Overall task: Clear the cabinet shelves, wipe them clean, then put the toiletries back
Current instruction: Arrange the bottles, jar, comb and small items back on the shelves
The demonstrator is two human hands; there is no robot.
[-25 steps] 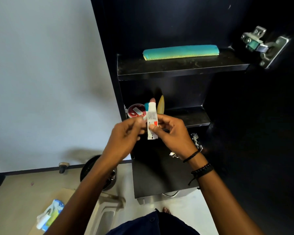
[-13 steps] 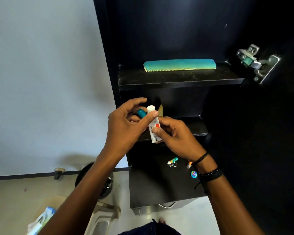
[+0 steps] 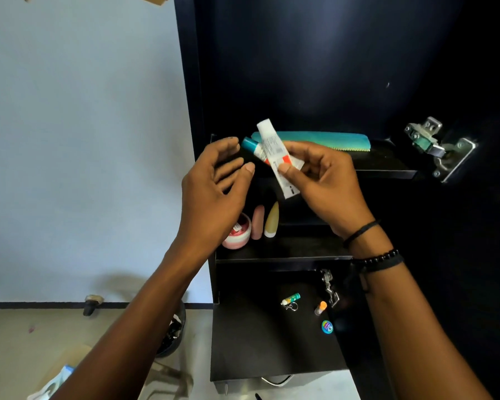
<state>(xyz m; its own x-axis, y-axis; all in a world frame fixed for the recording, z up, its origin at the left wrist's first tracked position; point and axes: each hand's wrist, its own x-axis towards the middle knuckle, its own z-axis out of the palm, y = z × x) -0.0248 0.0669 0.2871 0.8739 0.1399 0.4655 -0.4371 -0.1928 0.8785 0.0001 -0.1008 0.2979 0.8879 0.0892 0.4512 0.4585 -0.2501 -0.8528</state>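
My right hand (image 3: 324, 180) grips two small tubes in front of the black cabinet: a white tube (image 3: 273, 145) and, behind it, a tube with a teal cap (image 3: 250, 144). My left hand (image 3: 217, 192) hovers just left of them, fingers spread, holding nothing. A teal comb (image 3: 329, 140) lies on the upper shelf (image 3: 387, 168). On the middle shelf (image 3: 286, 249) stand a pink jar (image 3: 238, 233), a pink tube (image 3: 257, 222) and a yellow tube (image 3: 272, 220). The bottom shelf holds a green-capped stick (image 3: 291, 299), an orange-capped vial (image 3: 320, 308) and a round colourful disc (image 3: 326, 326).
A metal hinge (image 3: 439, 148) juts out at the cabinet's right side; a smaller one (image 3: 329, 287) sits lower. A dark bin (image 3: 171, 333) stands on the floor by the pale wall. A blue-white packet (image 3: 55, 382) lies at bottom left.
Both hands have risen from the middle shelf to the height of the upper shelf. My left hand has let go of the tubes and opened; the right hand keeps both.
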